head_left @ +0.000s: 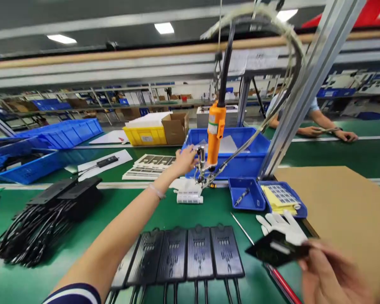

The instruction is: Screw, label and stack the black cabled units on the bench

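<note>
My left hand (186,160) reaches forward to the near left rim of a large blue bin (240,162), beside the metal fitting at the lower end of a hanging orange power tool (213,133). Its fingers look apart, their tips partly hidden behind the fitting. Closed at the lower right, my blurred right hand (329,272) pinches a thin black sheet (275,249) with a pale strip. Between my arms lies a row of several flat black plastic cases (199,253), cables toward me. A white glove (283,226) and a red-handled screwdriver (281,283) lie near the sheet.
Black cabled units (63,198) are piled at left, before blue crates (22,162). Printed sheets (148,166) and a white roll (190,197) lie mid-table. Small blue trays (246,194) sit right, near cardboard (338,198) and a metal post (304,101). A co-worker's hands (345,135) rest beyond.
</note>
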`<state>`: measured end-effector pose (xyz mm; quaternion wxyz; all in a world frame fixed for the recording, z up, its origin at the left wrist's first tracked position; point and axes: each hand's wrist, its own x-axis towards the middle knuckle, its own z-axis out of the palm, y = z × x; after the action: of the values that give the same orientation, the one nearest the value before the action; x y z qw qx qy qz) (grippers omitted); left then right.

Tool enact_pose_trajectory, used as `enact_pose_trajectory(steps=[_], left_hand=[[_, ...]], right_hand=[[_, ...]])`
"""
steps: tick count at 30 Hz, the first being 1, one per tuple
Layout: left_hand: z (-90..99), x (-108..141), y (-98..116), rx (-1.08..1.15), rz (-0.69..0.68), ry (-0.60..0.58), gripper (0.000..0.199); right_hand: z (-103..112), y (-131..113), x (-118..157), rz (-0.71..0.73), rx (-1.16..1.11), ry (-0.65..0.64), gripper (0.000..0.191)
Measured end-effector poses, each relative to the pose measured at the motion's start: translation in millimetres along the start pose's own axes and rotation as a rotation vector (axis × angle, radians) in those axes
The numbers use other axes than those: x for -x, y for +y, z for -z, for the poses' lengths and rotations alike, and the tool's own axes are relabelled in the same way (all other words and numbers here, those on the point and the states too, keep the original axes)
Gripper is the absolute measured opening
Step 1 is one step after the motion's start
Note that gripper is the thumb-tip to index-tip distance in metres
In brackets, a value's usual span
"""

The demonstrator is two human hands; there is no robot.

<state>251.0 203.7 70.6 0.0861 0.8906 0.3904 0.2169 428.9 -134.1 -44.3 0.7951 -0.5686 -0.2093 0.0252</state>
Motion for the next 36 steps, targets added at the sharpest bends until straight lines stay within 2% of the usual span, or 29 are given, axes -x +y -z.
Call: enact_pose_trajectory(steps=[3, 5, 6, 8, 9, 11, 13, 17, 22, 26, 36], left_hand=[[11.1, 67, -2, -0.114, 0.017, -0.055, 0.033], [11.3, 118, 6, -0.158, -0.004, -0.156, 0.027], [8.1, 144, 13, -0.213, -0.085, -0.256, 0.026], [-4.9, 191, 30, -0.177, -0.252, -0.409, 0.030], [-13.9, 211, 39, -0.132, -0.315, -0.430, 0.034], [-33.8, 242, 53, -0.052, -0.399, -0.428, 0.040], [-51.3, 261, 61, 0.000, -0.428, -0.398, 0.044], [-67.1, 277, 64, 0.018, -0.409, -0.312, 0.047], [-67.1, 279, 63, -0.019, -0.418, -0.324, 0.046], [-68.9, 280, 63, -0.035, -0.435, -0.265, 0.041], [-68.1, 279, 64, -0.059, -0.442, -0.235, 0.036]], right_hand=[[-44, -21, -1, -0.276, -0.120, -0.115, 0.025], [-65, -16, -4, -0.412, -0.133, -0.190, 0.029], [-72, -9, -4, -0.473, -0.120, -0.246, 0.031], [-80, 7, -1, -0.578, -0.076, -0.363, 0.035], [-82, 15, 1, -0.617, -0.048, -0.416, 0.036], [-85, 27, 7, -0.671, 0.004, -0.496, 0.038], [-86, 35, 12, -0.702, 0.047, -0.554, 0.038], [-87, 44, 14, -0.726, 0.091, -0.591, 0.036], [-84, 49, 14, -0.745, 0.119, -0.605, 0.032], [-84, 51, 16, -0.752, 0.138, -0.620, 0.027], [-80, 54, 18, -0.691, 0.180, -0.643, 0.015]])
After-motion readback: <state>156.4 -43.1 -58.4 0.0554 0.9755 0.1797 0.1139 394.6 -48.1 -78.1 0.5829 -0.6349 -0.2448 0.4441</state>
